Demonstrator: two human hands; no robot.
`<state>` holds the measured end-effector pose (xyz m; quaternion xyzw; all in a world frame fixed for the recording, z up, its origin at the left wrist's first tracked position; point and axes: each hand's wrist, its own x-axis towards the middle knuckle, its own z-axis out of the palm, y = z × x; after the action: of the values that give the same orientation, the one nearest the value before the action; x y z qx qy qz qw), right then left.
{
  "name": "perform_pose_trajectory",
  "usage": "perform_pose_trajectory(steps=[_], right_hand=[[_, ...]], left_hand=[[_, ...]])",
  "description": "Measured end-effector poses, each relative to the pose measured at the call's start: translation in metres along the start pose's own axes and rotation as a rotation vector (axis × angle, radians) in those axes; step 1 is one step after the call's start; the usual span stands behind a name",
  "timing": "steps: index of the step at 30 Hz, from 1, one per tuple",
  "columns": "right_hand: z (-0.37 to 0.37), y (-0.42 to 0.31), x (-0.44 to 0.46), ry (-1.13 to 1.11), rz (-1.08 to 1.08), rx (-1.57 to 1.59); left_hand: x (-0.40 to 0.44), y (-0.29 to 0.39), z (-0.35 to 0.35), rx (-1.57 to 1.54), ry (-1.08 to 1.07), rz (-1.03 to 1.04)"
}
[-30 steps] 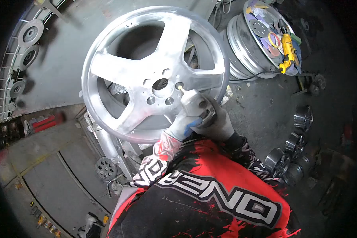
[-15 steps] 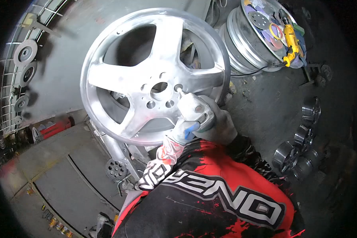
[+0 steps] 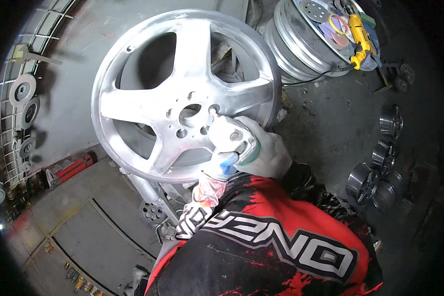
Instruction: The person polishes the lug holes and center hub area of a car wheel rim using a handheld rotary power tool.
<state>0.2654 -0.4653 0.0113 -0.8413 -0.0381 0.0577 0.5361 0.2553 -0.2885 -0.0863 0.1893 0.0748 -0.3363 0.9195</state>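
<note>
A bare silver alloy wheel (image 3: 133,106) with broad spokes lies face up in front of me. I hold a dusty pale die grinder (image 3: 230,135) in both gloved hands. Its thin tip is at a bolt hole to the right of the wheel's centre bore. My left hand (image 3: 220,166), in a pale glove with a blue patch, is closed around the grinder's near left side. My right hand (image 3: 271,154), in a grey-white glove, wraps the body from the right. Much of the grinder's body is hidden under the gloves.
Stacked rims (image 3: 291,42) at the upper right carry sanding discs and a yellow power tool (image 3: 360,39). Several dark wheels (image 3: 362,182) stand on the floor to the right. Flap discs (image 3: 23,90) hang on a wire rack at left. A metal stand (image 3: 145,190) is under the wheel.
The view has shifted, so the wheel, hands and grinder appear slightly further left. Both hands keep their hold, and the tip stays at the same bolt hole.
</note>
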Motion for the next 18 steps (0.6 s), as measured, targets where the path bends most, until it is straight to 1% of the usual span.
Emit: perform_pose_trajectory(steps=[2, 3, 4, 6, 8, 10, 11, 12, 14, 15, 16, 17, 18], right_hand=[[0.001, 0.000, 0.002, 0.003, 0.027, 0.013], [0.000, 0.000, 0.003, 0.005, 0.054, 0.022], [0.000, 0.004, 0.004, 0.003, 0.052, 0.020], [0.003, 0.013, 0.006, 0.035, 0.019, 0.039], [0.000, 0.008, 0.005, 0.015, 0.024, 0.054], [0.000, 0.006, 0.002, -0.010, 0.028, 0.067], [0.000, 0.008, -0.001, -0.001, -0.015, 0.083], [0.001, 0.009, -0.002, 0.008, -0.054, 0.100], [0.001, 0.008, 0.003, -0.008, -0.053, 0.069], [0.002, 0.010, 0.006, 0.014, -0.081, 0.081], [0.003, 0.011, 0.008, 0.036, -0.106, 0.095], [0.003, 0.013, 0.006, 0.030, -0.107, 0.094], [0.002, 0.015, 0.003, 0.051, -0.159, 0.062]], left_hand=[[0.001, 0.005, -0.007, 0.129, 0.058, -0.033], [0.006, 0.012, 0.006, 0.188, 0.021, -0.030], [0.011, 0.010, 0.001, 0.186, 0.020, -0.027], [0.015, 0.008, -0.009, 0.353, 0.024, -0.022], [0.011, 0.008, -0.006, 0.307, 0.004, -0.036], [0.006, 0.006, 0.004, 0.261, 0.053, -0.037], [0.005, 0.001, 0.010, 0.252, 0.028, 0.049], [0.004, 0.003, 0.011, 0.249, 0.033, 0.056], [0.004, 0.009, 0.011, 0.291, 0.063, -0.040], [0.012, 0.011, 0.005, 0.532, -0.035, 0.065], [0.012, 0.012, 0.000, 0.531, -0.032, 0.073], [0.011, 0.012, -0.005, 0.514, -0.011, -0.008], [0.012, 0.013, -0.005, 0.496, 0.010, -0.084]])
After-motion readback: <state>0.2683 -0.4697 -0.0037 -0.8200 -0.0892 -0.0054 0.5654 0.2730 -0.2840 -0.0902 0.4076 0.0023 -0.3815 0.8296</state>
